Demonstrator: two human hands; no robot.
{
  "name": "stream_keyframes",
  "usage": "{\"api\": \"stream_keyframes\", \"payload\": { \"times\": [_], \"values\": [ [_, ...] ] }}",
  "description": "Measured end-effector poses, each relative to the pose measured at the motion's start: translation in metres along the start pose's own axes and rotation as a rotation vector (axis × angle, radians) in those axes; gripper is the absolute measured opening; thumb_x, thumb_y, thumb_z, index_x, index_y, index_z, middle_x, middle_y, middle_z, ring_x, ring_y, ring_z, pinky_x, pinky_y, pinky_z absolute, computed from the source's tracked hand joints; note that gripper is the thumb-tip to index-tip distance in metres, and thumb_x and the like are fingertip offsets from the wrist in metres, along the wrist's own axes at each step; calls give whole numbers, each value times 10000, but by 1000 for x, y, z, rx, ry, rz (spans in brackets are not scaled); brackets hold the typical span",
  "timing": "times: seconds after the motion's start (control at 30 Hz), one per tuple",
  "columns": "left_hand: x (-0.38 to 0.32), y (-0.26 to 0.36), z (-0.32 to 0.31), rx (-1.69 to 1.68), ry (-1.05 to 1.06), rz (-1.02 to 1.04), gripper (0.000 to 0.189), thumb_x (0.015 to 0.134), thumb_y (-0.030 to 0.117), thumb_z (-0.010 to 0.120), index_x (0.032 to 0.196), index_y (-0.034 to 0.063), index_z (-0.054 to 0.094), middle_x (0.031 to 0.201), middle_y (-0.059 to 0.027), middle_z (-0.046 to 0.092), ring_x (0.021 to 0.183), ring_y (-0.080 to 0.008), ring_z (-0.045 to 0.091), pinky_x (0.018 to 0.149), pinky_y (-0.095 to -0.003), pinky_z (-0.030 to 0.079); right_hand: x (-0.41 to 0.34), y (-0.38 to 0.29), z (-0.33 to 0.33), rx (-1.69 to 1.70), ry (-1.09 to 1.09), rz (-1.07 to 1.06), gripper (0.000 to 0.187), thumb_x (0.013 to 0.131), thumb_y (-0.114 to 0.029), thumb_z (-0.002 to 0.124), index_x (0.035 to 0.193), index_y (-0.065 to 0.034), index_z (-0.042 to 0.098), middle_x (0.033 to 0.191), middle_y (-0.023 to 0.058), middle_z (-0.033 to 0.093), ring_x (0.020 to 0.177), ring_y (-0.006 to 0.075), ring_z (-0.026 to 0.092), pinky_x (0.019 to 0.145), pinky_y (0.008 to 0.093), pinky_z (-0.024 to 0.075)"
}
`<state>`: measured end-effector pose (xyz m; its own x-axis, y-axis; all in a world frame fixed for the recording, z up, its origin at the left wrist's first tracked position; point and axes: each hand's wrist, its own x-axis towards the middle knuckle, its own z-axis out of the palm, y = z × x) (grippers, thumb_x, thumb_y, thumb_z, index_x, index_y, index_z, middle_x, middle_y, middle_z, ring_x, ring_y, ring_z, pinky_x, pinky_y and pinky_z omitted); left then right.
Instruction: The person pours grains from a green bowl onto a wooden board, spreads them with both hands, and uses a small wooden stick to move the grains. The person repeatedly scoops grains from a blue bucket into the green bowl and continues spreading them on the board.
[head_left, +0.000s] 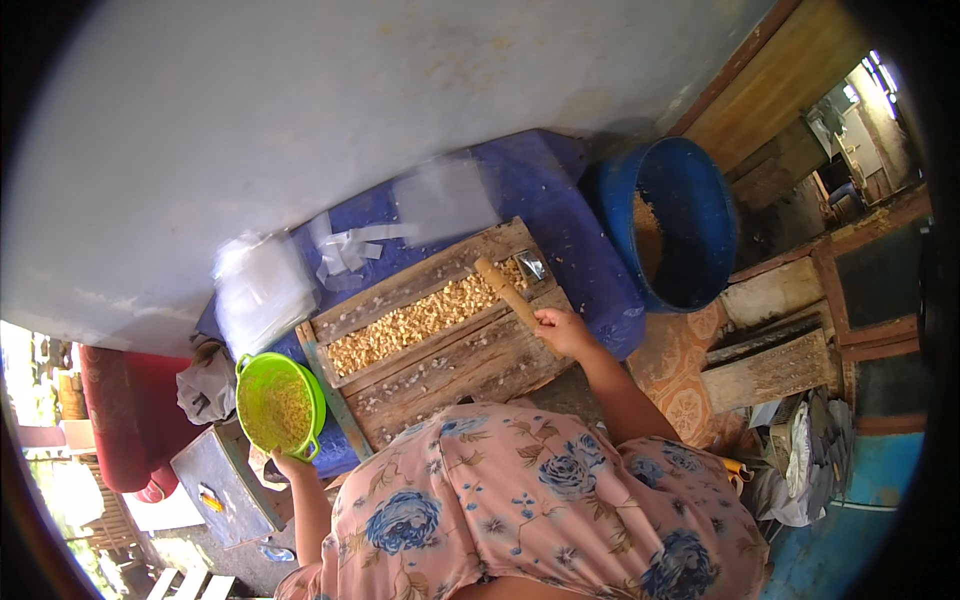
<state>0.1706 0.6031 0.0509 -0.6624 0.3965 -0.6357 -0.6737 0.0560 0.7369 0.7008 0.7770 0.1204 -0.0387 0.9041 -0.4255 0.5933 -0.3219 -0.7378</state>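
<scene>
My left hand (291, 464) grips the lower handle of a bright green plastic basin (320, 397), which is tilted and has pale yellow bits over its inside. My right hand (561, 331) is closed around one end of a wooden rod (508, 294), like a rolling pin. The rod's far end lies over the right part of a long slot in a wooden tray (435, 375). Pale yellow bean-like pieces (420, 319) fill most of that slot. At its right end, a shiny plastic patch (532, 265) shows. Loose white bits are scattered on the boards.
Blue sheeting (570, 232) covers the table against a grey wall (315, 97). Behind the tray lie clear plastic sheets (446, 199) and white strips (349, 251); a plastic stack (262, 289) is at left. A blue drum (686, 225), partly filled with brown material, stands at right.
</scene>
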Motion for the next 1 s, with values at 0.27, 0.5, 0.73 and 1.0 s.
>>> {"api": "stream_keyframes", "payload": {
  "times": [0.27, 0.5, 0.73, 1.0],
  "values": [
    [1, 10, -5, 333, 266, 261, 441, 785, 277, 500, 1154, 38, 467, 1042, -102, 559, 877, -252, 569, 714, -348, 466, 3, 11, 0, -44, 76, 26, 320, 779, -131, 614, 1086, -46, 584, 816, 93, 652, 718, 171, 618, 645, 295, 472],
    [-31, 32, 46, 760, 111, 1340, 453, 729, 84, 592, 1153, 0, 456, 1136, -158, 480, 1096, -307, 429, 953, -410, 315, -2, 23, 0, 216, 69, 9, 316, 821, -121, 579, 1102, 19, 545, 879, 76, 623, 777, 135, 589, 660, 276, 468],
    [-80, -4, 138, 1051, -368, 1222, 522, 678, 71, 611, 1159, -3, 420, 1162, -202, 435, 1107, -358, 405, 947, -418, 333, -12, -10, 45, 384, -119, 128, 326, 833, -107, 567, 1133, 8, 514, 852, 49, 593, 766, 125, 573, 662, 261, 465],
    [-67, -27, 158, 1166, -353, 930, 663, 690, 111, 610, 1259, -29, 299, 1163, -234, 406, 1028, -362, 432, 884, -396, 389, -22, -35, 119, 412, -303, -50, 280, 834, -72, 562, 1094, 24, 521, 824, 48, 594, 741, 117, 572, 654, 257, 464]
  ]
}}
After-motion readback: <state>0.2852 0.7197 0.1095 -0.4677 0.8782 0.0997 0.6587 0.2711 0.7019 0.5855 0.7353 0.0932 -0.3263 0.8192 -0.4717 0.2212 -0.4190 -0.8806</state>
